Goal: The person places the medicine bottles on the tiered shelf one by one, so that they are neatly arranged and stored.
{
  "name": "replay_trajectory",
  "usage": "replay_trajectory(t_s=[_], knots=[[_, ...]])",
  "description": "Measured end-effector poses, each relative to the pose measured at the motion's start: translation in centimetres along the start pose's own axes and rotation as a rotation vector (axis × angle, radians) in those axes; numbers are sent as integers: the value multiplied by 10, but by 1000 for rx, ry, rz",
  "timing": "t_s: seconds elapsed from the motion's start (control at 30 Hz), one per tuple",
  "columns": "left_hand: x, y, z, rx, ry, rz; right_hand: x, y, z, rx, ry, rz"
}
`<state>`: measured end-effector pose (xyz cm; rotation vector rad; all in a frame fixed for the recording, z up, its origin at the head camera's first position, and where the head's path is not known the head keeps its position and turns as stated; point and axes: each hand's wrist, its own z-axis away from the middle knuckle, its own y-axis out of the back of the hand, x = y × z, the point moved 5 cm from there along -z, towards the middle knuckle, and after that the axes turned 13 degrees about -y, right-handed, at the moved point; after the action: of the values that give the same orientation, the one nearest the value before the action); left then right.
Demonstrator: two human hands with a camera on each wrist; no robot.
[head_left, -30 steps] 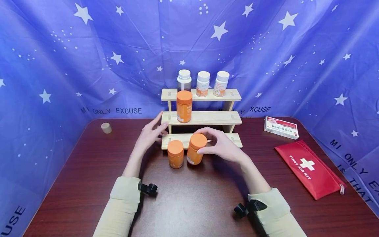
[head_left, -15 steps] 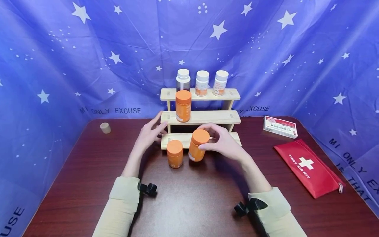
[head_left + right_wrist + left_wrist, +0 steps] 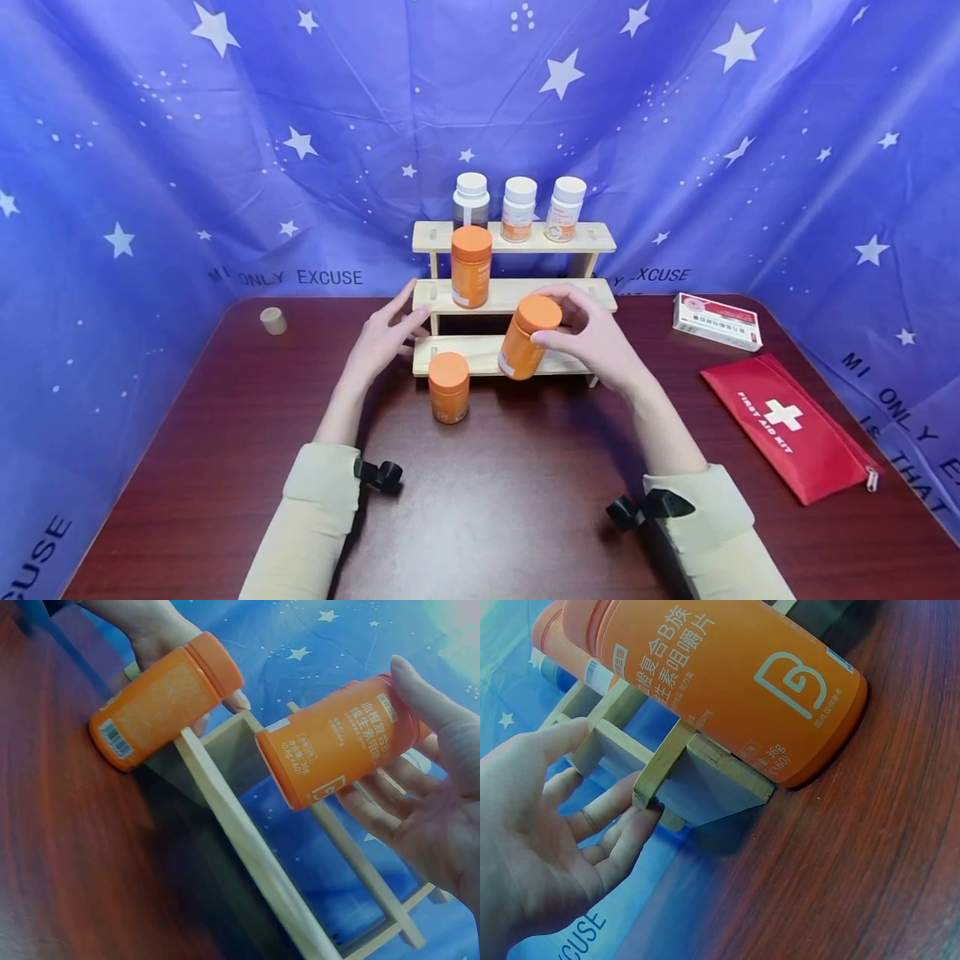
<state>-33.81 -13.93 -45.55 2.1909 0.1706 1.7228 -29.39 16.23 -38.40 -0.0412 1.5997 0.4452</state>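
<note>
My right hand (image 3: 600, 342) holds an orange pill bottle (image 3: 529, 337) near its cap, thumb in front and fingers behind. The bottle tilts in front of the lowest step of a wooden three-tier shelf (image 3: 540, 296). At the shelf's left end, my left hand (image 3: 381, 340) grips the board ends with thumb and fingertips, also seen in the left wrist view. A second orange bottle (image 3: 448, 387) stands upright on the table before the shelf. Another orange bottle (image 3: 471, 268) is on the middle tier, at the left. The right wrist view shows the held bottle (image 3: 334, 746) lying aslant above the boards.
White-capped bottles (image 3: 519, 210) line the top tier. To the right lie a medicine box (image 3: 717, 322) and a red first aid pouch (image 3: 787, 425). A small beige cylinder (image 3: 273, 321) sits at the table's far left. A starry blue curtain (image 3: 337, 200) surrounds the table.
My right hand has lifted the orange bottle up and to the right, from near the tabletop to in front of the lowest tier. My left hand stays at the shelf's end.
</note>
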Motion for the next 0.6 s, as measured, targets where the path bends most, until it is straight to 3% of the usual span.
replay_trajectory(t_s=[0.2,0.6], knots=[[1,0,0,2,-2,1,-13,11,-8,27,44,-16],[0,0,-1,4,-6,7,-31,24,-28,75,25,53]])
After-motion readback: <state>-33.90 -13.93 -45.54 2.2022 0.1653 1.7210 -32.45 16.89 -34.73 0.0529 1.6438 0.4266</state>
